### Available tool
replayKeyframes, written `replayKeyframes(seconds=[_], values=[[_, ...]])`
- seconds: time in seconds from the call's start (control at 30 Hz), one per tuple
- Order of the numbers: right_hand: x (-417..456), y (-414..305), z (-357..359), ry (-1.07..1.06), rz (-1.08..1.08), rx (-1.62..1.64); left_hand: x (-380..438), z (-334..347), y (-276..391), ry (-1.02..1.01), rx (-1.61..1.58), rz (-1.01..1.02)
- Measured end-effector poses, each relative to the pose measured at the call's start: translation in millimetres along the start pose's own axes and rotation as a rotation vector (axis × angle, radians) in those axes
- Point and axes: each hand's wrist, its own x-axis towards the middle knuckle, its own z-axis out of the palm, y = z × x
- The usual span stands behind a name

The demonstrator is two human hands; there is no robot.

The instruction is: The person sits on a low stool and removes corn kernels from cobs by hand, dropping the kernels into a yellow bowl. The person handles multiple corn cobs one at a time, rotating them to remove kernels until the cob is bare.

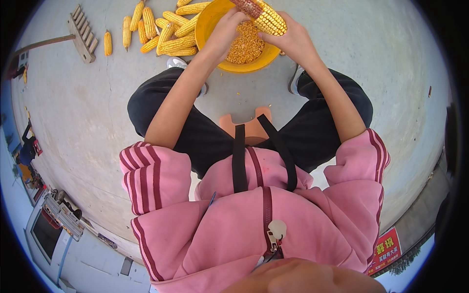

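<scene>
A half-shelled corn cob (270, 21) is held above a yellow plastic basin (249, 68). Its bare reddish end points to the upper left, and yellow kernels still cover the lower right end. My right hand (295, 42) grips the kernel-covered end from the right. On the other side, my left hand (228, 33) has its curled fingers against the stripped part; some of its fingers are hidden. Loose corn kernels (245, 49) lie inside the basin below both hands.
Several unshelled corn cobs (177, 44) are heaped left of the basin, and a single cob (107, 43) lies apart. A wooden rake (81, 33) rests farther left. Beneath me is an orange plastic stool (228, 126). A person (27, 152) and a vehicle (62, 216) appear at the far left.
</scene>
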Motion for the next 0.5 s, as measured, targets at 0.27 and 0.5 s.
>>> replayKeyframes(seconds=[0.27,0.5], values=[[-1,-21,-8,-0.270,0.245,0.396,-7,13,10,-0.036,0.090,-0.017],[-11,-36,0,-0.365,0.394,0.634,-2,14,-1,-0.092,-0.114,0.004]])
